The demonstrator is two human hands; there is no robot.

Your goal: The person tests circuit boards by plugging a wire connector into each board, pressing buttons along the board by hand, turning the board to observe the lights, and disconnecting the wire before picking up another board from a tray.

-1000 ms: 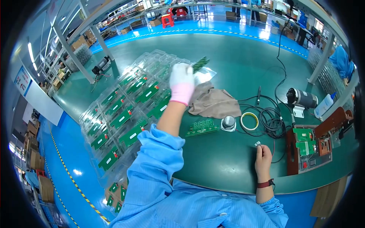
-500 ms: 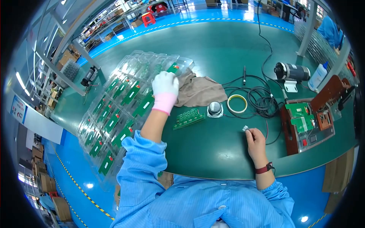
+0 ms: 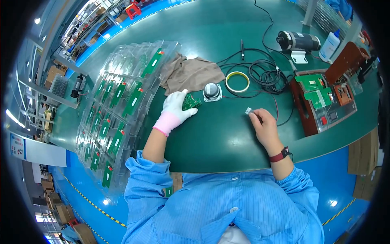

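My left hand (image 3: 174, 109), in a white and pink glove, lies over a green circuit board (image 3: 191, 102) on the green table, its fingers round the board's left part and its thumb along the near edge. My bare right hand (image 3: 263, 124) pinches a small white connector (image 3: 248, 111) between thumb and finger above the table. A round metal-domed part (image 3: 211, 92) stands just right of the board. Clear trays (image 3: 140, 118) with several green boards lie left of my left hand.
Behind the board lies a brown cloth (image 3: 191, 74). A tape roll (image 3: 237, 82), coiled black cable (image 3: 268, 77), pen (image 3: 242, 49), motor (image 3: 298, 41) and white bottle (image 3: 330, 45) sit further back. A brown fixture (image 3: 304, 105) with green boards stands at right.
My left hand has come from the trays, where it put down a board, to the circuit board on the table. My right hand keeps the connector. The view has shifted.
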